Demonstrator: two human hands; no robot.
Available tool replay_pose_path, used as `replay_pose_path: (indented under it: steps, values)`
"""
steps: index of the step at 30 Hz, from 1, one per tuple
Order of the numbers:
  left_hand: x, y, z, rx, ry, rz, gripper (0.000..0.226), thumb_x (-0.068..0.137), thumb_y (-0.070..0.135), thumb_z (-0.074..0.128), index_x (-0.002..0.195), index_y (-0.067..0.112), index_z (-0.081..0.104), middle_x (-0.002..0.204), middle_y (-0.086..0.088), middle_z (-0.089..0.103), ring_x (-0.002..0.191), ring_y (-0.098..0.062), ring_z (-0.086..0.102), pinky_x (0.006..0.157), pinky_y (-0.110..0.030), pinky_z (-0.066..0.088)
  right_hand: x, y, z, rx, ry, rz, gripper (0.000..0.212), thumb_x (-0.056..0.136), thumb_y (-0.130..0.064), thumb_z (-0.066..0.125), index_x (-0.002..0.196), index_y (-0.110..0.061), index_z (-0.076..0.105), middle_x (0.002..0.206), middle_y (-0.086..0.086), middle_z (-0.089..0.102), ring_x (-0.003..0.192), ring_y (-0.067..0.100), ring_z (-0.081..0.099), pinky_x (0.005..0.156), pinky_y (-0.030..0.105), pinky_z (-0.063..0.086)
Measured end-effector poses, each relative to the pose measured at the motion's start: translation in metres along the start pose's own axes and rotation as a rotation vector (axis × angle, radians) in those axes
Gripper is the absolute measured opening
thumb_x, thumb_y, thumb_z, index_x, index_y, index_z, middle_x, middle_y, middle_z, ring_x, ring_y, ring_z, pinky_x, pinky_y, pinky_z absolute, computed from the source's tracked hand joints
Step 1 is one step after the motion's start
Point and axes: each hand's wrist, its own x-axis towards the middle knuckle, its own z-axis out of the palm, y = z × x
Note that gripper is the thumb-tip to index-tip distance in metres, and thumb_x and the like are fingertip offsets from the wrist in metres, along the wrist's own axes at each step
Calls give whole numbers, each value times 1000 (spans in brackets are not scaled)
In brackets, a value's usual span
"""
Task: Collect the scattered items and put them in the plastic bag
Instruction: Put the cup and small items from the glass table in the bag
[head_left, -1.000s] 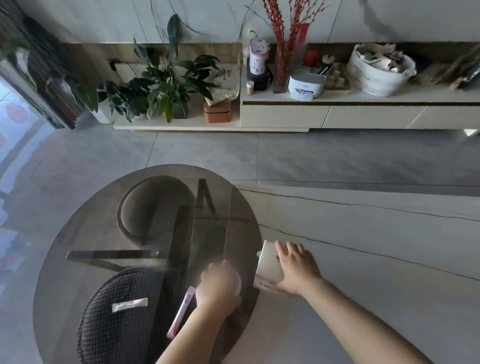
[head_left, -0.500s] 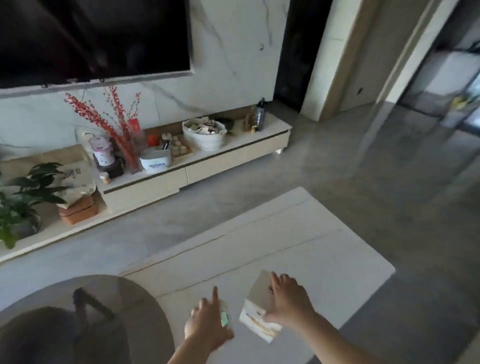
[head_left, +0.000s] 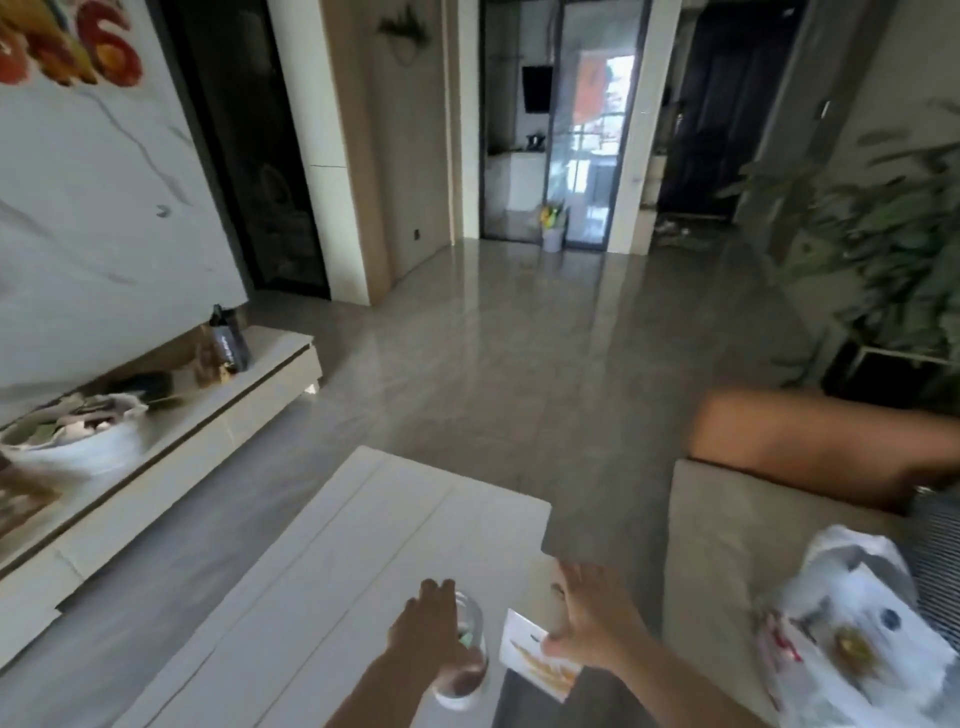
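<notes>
My left hand (head_left: 431, 631) holds a small clear round container (head_left: 465, 657) above the near right corner of the white marble table (head_left: 363, 545). My right hand (head_left: 592, 616) grips a white box (head_left: 537, 657) with orange print, lifted just past the table's right edge. A white plastic bag (head_left: 852, 634) with printed items inside lies on the beige sofa seat (head_left: 727, 545) at the lower right. The frame is blurred from motion.
Another person's bare arm (head_left: 810, 441) stretches across the sofa on the right. A low TV cabinet (head_left: 171, 441) with a white bowl (head_left: 78, 447) and a dark bottle (head_left: 228, 343) runs along the left. A large plant (head_left: 893, 234) stands at the far right, with grey floor beyond.
The view has swung right from the glass table towards the sofa and bag. Both hands have lifted the container and the box and carried them rightward over the marble table.
</notes>
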Motion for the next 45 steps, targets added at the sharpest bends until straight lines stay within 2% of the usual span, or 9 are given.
replay_pose_path:
  steps: [10,15,20,24,28,32,34,41,45]
  values:
    - [67,209,12,114,-58,370,91,73,52,72,145,21,27,144,0,38,128,-23,46,101,-31,42,-26,182,-29,94,132,324,93,73,-58,63,145,-17,22,139,6,36,126,26,40,103,35,35]
    - [89,285,19,189,-146,561,92,76,46,71,147,10,24,146,-10,37,127,-29,45,102,-35,42,-48,236,-32,180,175,502,97,71,-62,64,145,-17,22,139,6,39,128,26,40,104,37,36]
    - [118,346,29,320,-201,697,78,67,44,73,131,16,37,132,-8,46,119,-29,49,93,-37,47,-57,276,-25,266,186,686,105,68,-66,63,148,-17,17,147,7,35,136,27,32,112,39,28]
    - [151,398,37,414,-301,832,94,57,47,73,136,17,33,139,-7,36,125,-26,43,98,-39,46,-54,311,-31,296,214,858,107,71,-67,62,150,-15,13,148,5,33,136,24,33,111,39,29]
    - [184,444,40,509,-422,955,105,62,40,71,149,19,16,151,-8,21,138,-28,27,108,-39,39,-48,340,-41,352,278,1030,103,72,-65,64,149,-16,17,149,3,30,137,22,30,113,38,27]
    - [217,484,41,532,-494,1047,109,55,40,72,148,28,16,147,-3,23,131,-27,34,98,-38,48,-38,360,-51,371,324,1155,101,74,-61,65,149,-17,15,151,4,27,139,23,26,116,40,21]
    - [230,499,43,546,-492,1093,113,55,39,74,149,34,11,152,2,15,136,-26,30,101,-37,46,-33,366,-53,371,346,1192,99,74,-59,65,150,-19,15,151,3,27,139,22,26,116,40,18]
    - [263,530,60,689,-531,1159,121,63,38,76,153,26,-5,158,3,-19,146,-29,10,109,-39,37,-13,389,-41,348,297,1217,98,75,-61,63,149,-21,14,153,1,25,141,22,23,119,42,11]
    - [275,548,74,738,-559,1140,125,62,39,77,151,30,-10,157,4,-25,147,-29,6,108,-39,39,1,412,-27,379,249,1187,96,74,-60,64,148,-21,18,152,0,27,141,22,25,120,44,13]
